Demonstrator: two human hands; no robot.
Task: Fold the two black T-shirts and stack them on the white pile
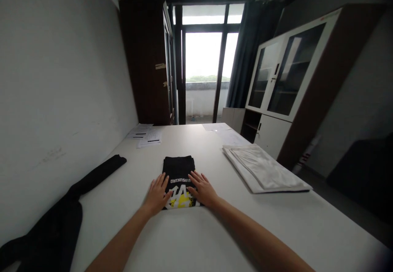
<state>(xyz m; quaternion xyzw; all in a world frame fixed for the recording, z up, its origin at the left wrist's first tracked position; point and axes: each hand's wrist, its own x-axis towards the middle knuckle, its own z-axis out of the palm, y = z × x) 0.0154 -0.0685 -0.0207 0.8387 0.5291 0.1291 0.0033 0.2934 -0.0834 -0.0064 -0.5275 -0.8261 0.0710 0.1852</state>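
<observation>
I read white letters "EUISUKUKD", mirrored or upside down, on the black shirt [179,173]; paper [149,140] print is unreadable.

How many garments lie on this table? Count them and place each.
3. A folded black printed shirt under the left hand and right hand; black clothing at left; folded white fabric at right. More may be hidden.

Two bare forearms enter from bottom edge, no sleeves visible anywhere up to frame border. Left hand [158,193] and right hand [202,189] both uncovered: no gloves, no rings, no watch or wristband seen. Fingers slim, nails short and unpainted as far as resolution allows. Arms look long and narrow from wide-lens stretch. Upper arms out of view.
</observation>
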